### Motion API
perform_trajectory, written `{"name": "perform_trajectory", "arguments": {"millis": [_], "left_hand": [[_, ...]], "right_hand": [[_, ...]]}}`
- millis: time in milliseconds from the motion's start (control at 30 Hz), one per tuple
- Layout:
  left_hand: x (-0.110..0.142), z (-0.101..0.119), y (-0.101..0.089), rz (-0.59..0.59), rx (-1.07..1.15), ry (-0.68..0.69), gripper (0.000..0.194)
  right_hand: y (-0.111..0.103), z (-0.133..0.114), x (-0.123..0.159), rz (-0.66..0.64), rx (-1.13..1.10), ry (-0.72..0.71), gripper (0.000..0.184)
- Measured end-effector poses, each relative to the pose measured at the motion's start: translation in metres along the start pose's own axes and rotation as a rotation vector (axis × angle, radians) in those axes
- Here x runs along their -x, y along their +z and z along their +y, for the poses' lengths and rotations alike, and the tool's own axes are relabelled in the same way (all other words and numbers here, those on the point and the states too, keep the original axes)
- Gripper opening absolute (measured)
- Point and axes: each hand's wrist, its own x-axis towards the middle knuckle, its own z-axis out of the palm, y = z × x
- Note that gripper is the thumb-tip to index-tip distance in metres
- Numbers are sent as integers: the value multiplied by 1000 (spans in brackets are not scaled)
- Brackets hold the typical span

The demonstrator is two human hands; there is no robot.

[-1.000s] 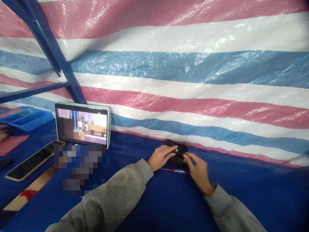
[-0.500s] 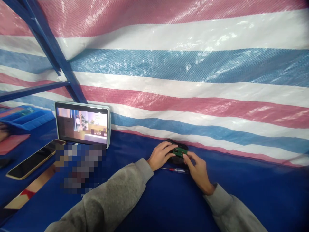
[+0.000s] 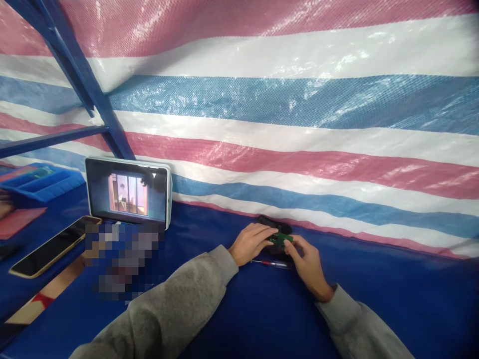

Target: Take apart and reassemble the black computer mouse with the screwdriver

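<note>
My left hand (image 3: pixel 250 243) and my right hand (image 3: pixel 307 263) meet over a small black device (image 3: pixel 275 227) lying on the blue table cover near the striped tarp. Between the fingertips of both hands sits a small green circuit board (image 3: pixel 280 238), pinched from either side just above the black shell. A thin screwdriver with a red and clear handle (image 3: pixel 270 263) lies on the cover just under my hands. Both arms wear grey sleeves.
A tablet (image 3: pixel 127 193) playing a video stands at the left against the tarp (image 3: pixel 284 109). A phone (image 3: pixel 52 247) lies flat further left, beside a blurred patch. Blue trays (image 3: pixel 37 183) and blue frame bars (image 3: pixel 75 75) sit at the far left.
The green circuit board has come into sight between my fingers, lifted out of the black device. The tablet's picture has switched to another scene.
</note>
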Motion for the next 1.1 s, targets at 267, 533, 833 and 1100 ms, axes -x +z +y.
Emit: {"name": "perform_trajectory", "arguments": {"millis": [267, 533, 833, 1100], "left_hand": [[0, 1, 0, 5, 5, -18, 32], [0, 0, 1, 8, 15, -21, 33], [0, 0, 2, 17, 11, -21, 32], [1, -1, 2, 9, 12, -22, 32]], "right_hand": [[0, -1, 0, 9, 0, 8, 26], [1, -2, 0, 48, -25, 26, 26], [1, -1, 1, 22, -37, 10, 25], [2, -1, 1, -13, -39, 9, 25]]}}
